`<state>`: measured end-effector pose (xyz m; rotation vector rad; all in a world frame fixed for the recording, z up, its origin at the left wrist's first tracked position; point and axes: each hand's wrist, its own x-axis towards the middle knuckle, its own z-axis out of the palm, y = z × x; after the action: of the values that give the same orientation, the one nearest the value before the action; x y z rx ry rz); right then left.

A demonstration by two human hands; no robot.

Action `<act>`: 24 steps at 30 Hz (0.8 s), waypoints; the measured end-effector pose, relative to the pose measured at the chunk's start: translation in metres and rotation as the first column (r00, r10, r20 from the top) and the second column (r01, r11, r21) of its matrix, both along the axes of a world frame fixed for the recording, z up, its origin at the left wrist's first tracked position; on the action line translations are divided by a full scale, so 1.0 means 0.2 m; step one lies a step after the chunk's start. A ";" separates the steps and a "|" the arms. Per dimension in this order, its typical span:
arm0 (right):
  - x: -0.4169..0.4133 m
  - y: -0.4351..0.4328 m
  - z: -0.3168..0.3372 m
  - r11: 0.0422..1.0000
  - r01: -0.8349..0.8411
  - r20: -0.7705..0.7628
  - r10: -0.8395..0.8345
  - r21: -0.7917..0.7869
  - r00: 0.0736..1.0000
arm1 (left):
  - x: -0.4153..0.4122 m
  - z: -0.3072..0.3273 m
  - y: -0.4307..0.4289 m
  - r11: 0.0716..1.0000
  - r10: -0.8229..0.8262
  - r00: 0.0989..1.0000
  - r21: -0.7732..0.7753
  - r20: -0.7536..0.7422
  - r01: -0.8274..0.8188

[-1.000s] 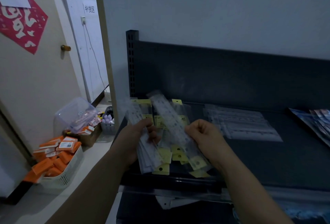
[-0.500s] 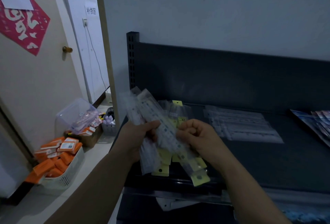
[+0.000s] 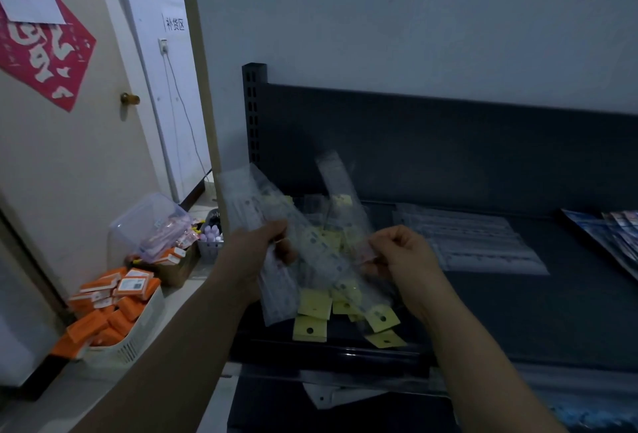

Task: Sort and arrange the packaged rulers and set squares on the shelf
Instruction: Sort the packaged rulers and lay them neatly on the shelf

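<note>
A fanned bundle of packaged rulers (image 3: pixel 278 294), too overlapped to be counted, is gripped in the curled left hand (image 3: pixel 253 256) above the dark shelf (image 3: pixel 552 311). One blurred ruler pack (image 3: pixel 345 201) is pinched by the right hand (image 3: pixel 404 256). One flat pile of clear packs (image 3: pixel 466 239) is laid on the shelf just beyond.

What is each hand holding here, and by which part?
The left hand grips a bundle of packaged rulers around its middle. The right hand pinches a single ruler near mid-length.
</note>
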<state>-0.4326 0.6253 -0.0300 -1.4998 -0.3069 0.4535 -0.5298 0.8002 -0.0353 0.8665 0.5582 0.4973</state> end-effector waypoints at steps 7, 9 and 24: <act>-0.01 0.01 0.03 0.992 -0.122 0.033 0.121 0.021 0.992 | 0.00 -0.02 0.04 0.998 0.056 0.998 -0.005 0.018 -0.055; -0.03 0.02 0.03 0.986 -0.167 0.085 0.168 -0.022 0.982 | 0.01 0.00 0.03 0.999 0.047 0.997 -0.027 0.056 -0.045; -0.05 0.06 0.04 0.948 -0.316 0.055 0.318 -0.038 0.947 | 0.05 0.07 -0.05 0.987 -0.151 0.975 0.079 0.163 0.140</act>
<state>-0.4425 0.6374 -0.0217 -1.4989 -0.5971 0.6707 -0.5200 0.7905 -0.0221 0.9125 0.3213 0.4530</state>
